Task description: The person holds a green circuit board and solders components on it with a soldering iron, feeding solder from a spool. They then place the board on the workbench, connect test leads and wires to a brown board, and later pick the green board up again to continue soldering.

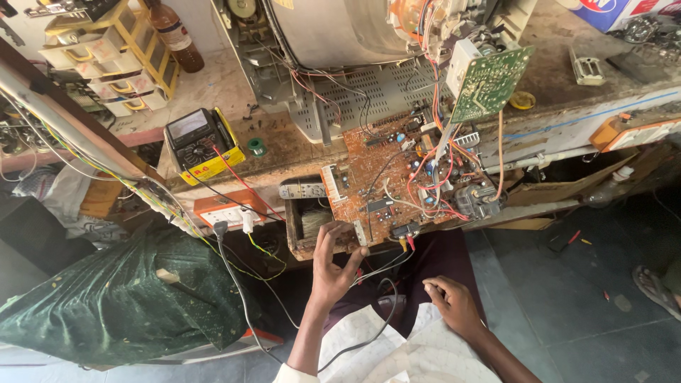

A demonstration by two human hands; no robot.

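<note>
Seated person, two bare hands in view. Right hand point(452, 303) rests low over the lap, grip loosely curled, pinching nothing visible. Left hand point(333, 266) is raised, grip spread, fingertips touching the near edge of the brown circuit board point(386, 186). A black cable point(369, 333) loops across the lap between the two hands. The board juts out past the front edge of the surface point(284, 149), above an open wooden drawer point(306, 225); red and white wires cross its right half. Left of the board: a grey remote control point(301, 190), and beyond it a multimeter point(202, 142) in a yellow case, red lead trailing. A small green board point(489, 81) stands tilted above the brown one. Farthest back, an opened television chassis point(340, 42); at far left, small yellow parts drawers point(117, 64).
</note>
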